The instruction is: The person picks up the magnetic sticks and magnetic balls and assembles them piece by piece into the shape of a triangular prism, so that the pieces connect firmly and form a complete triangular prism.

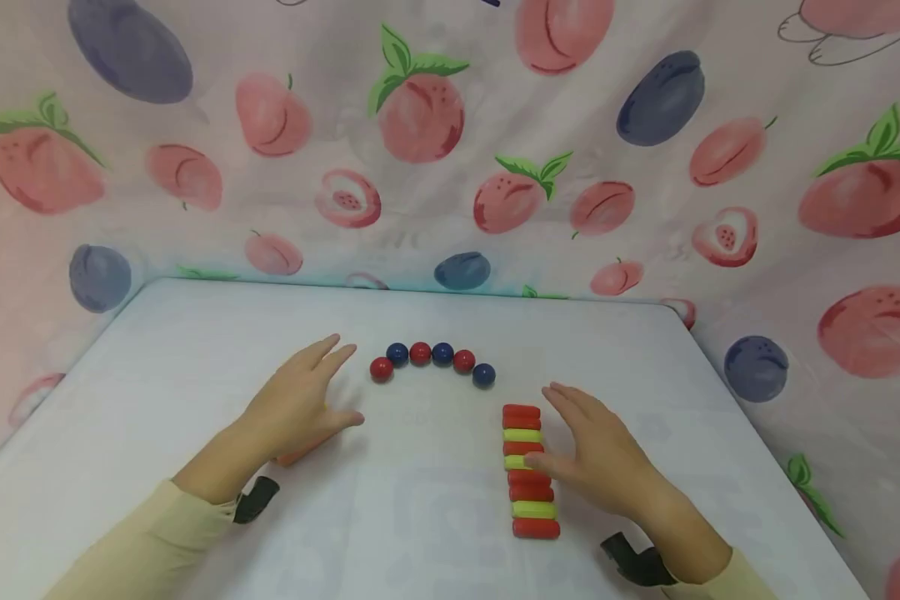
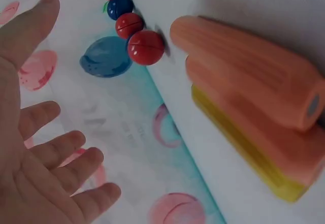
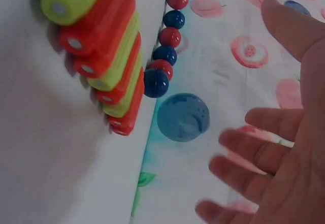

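My left hand (image 1: 292, 412) is held over the left part of the table with its fingers spread and nothing in its grasp. Partly hidden beneath it are orange rods (image 2: 249, 71) and a yellow rod (image 2: 244, 142), lying side by side. My right hand (image 1: 607, 454) hovers beside a column of short red and yellow-green rods (image 1: 532, 493), also with fingers apart and holding nothing. Its thumb overlaps the column in the head view. Grey round ends show on these rods in the right wrist view. Between and beyond the hands, red and blue balls (image 1: 420, 353) form a shallow arc, colours alternating.
Everything lies on a white table (image 1: 420, 517). A fruit-patterned cloth (image 1: 435, 225) hangs behind its back edge and along both sides. Each wrist carries a black strap-like mount (image 1: 633, 562).
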`<action>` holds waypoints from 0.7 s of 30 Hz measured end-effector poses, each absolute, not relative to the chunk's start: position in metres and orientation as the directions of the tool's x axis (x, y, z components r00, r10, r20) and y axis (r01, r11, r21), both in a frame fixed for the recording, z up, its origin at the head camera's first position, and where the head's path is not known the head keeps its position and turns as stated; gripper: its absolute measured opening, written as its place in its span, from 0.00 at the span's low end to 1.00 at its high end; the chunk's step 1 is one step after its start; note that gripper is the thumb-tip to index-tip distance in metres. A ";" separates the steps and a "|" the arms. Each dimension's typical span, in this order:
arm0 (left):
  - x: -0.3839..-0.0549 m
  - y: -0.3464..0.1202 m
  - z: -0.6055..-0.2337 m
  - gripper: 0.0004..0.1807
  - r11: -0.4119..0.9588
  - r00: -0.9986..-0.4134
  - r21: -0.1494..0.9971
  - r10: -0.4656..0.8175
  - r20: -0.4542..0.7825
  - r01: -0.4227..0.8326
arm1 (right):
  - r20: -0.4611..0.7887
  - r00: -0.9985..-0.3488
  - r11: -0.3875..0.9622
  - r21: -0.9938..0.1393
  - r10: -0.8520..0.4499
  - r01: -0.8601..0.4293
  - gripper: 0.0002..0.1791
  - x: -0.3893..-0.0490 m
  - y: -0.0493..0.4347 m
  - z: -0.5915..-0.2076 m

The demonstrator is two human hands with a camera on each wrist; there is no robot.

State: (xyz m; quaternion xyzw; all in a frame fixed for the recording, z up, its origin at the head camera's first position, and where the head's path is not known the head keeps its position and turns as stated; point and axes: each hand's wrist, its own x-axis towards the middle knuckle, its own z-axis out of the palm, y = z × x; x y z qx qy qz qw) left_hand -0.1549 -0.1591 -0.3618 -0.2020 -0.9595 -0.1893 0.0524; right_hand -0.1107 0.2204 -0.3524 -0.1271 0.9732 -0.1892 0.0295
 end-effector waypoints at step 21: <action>-0.196 -0.129 -0.378 0.36 0.779 -0.924 0.558 0.378 -0.053 0.287 | -0.265 -0.893 0.825 -0.536 -0.364 -0.177 0.31 -0.079 0.217 -0.372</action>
